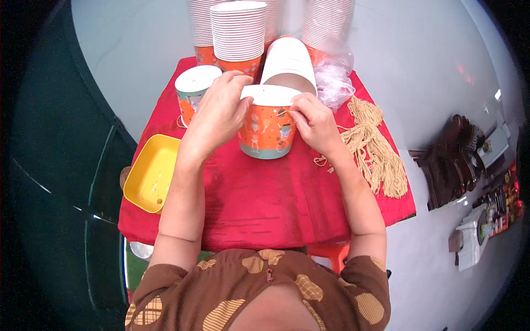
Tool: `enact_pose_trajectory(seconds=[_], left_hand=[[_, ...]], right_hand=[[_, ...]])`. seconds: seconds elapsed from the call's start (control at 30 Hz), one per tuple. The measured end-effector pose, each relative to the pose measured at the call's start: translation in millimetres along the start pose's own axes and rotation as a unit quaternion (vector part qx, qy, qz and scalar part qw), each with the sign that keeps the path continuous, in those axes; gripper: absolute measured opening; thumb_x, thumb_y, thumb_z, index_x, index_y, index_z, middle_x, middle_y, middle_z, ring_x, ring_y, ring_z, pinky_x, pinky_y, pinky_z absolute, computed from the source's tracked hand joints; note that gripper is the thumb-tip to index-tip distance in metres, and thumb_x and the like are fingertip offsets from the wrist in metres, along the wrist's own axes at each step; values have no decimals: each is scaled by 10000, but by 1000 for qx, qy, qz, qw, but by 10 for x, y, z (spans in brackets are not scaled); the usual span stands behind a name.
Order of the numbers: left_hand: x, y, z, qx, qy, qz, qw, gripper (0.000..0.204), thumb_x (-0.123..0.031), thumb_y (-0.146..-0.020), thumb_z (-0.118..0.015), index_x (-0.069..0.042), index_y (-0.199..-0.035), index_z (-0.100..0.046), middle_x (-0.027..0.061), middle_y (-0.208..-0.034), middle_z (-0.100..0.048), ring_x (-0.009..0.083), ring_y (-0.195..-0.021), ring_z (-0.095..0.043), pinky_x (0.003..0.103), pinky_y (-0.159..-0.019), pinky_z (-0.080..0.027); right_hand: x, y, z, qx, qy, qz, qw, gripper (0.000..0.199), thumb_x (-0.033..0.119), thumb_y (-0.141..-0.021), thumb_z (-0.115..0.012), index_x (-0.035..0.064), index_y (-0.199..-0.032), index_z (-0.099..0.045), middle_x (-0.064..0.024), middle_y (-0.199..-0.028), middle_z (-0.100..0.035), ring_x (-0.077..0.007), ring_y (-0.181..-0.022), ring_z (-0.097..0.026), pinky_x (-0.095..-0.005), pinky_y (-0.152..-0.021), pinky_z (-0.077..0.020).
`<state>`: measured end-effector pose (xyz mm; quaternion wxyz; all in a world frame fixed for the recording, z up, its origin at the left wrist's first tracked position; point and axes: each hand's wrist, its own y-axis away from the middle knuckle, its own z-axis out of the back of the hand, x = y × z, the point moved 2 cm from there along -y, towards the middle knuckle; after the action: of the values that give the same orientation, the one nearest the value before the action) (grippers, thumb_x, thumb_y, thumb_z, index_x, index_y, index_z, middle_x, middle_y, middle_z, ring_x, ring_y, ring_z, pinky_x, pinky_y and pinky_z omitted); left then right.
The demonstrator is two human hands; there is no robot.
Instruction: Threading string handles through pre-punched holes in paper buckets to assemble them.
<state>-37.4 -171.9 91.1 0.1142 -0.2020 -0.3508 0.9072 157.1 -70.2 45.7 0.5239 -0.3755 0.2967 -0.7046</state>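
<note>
An orange paper bucket (267, 129) with cartoon figures, a grey-green base and a white inside stands upright between my hands on the red cloth. My left hand (220, 113) grips its left rim, the thumb near the front edge and the fingers curved above. At the right rim, the fingertips of my right hand (314, 122) pinch a thin tan cord against the bucket's side. Behind it a white paper bucket (288, 58) lies on its side, mouth toward me. Another orange bucket (190, 91) sits left of my left hand, with a loop of cord low on its side.
Tall stacks of nested buckets (238, 33) line the table's far edge. A crumpled clear plastic bag (334, 77) lies at the back right, above a bundle of tan cords (381, 154). On the left is a yellow tray (144, 176) with small bits inside. The red tablecloth (259, 204) reaches toward my body.
</note>
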Motion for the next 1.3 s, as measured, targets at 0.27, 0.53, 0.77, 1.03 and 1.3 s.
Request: enact_pose_trajectory(seconds=[0.27,0.53,0.77,1.03,1.3], left_hand=[[-42,1,-117,239,115,44,963,278,-42,-844,-548,52,-1094,-626,259,-910,-664,378,-901,-657,434,-808,-517],[-196,88,-423,317,50,-27,947,223,-22,-796,-591,15,-1012,-631,232,-884,-665,364,-878,-662,442,-780,-513],[-316,123,-304,263,93,-88,956,309,-16,-751,-680,-12,-1044,-580,162,-1056,-641,333,-1125,-570,414,-941,-462],[-450,99,-281,294,213,-134,922,218,-55,-742,-732,-14,-916,-607,109,-1068,-643,321,-1270,-477,434,-1026,-416],[-429,74,-330,300,281,-116,904,86,-37,-792,-654,16,-810,-589,117,-984,-668,327,-1159,-554,419,-964,-446]], right_hand=[[110,157,50,30,-36,-33,998,69,-6,-824,-643,-9,-844,-577,-135,-933,-616,-285,-844,-633,-358,-726,-508],[409,574,249,-7,-37,-95,995,63,-16,-809,-656,-11,-841,-601,-146,-1069,-596,-232,-817,-630,-318,-685,-503],[719,901,158,-106,-215,-269,933,57,-31,-841,-635,8,-818,-601,-10,-731,-514,-47,-567,-443,-220,-495,-328],[837,870,142,-133,-213,-254,934,69,-46,-835,-639,9,-817,-600,-3,-714,-508,-43,-550,-435,-226,-480,-324],[882,831,34,-136,-307,-300,893,60,-6,-882,-631,6,-835,-595,27,-663,-537,1,-571,-462,-193,-474,-347]])
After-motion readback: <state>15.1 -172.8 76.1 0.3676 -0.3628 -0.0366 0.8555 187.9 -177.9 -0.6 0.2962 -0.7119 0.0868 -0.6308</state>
